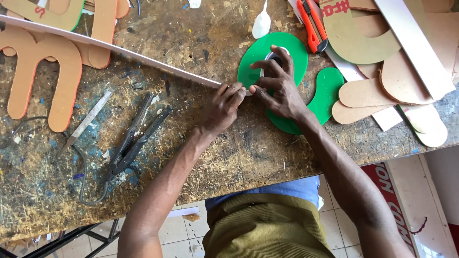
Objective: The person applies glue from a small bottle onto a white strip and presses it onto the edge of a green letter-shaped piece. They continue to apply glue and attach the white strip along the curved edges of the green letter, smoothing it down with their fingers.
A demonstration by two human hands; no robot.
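While I watched from the head camera, the left hand (224,106) pinched the end of one long white strip (110,47) that ran away to the upper left over the worn bench (201,157). Just beside it, the right hand (277,88) pressed with spread fingers on one green plastic letter shape (330,93), thumb touching the strip end. I counted one orange utility knife (311,25), one black pair of tongs (134,138) and one metal blade (86,122) to the left.
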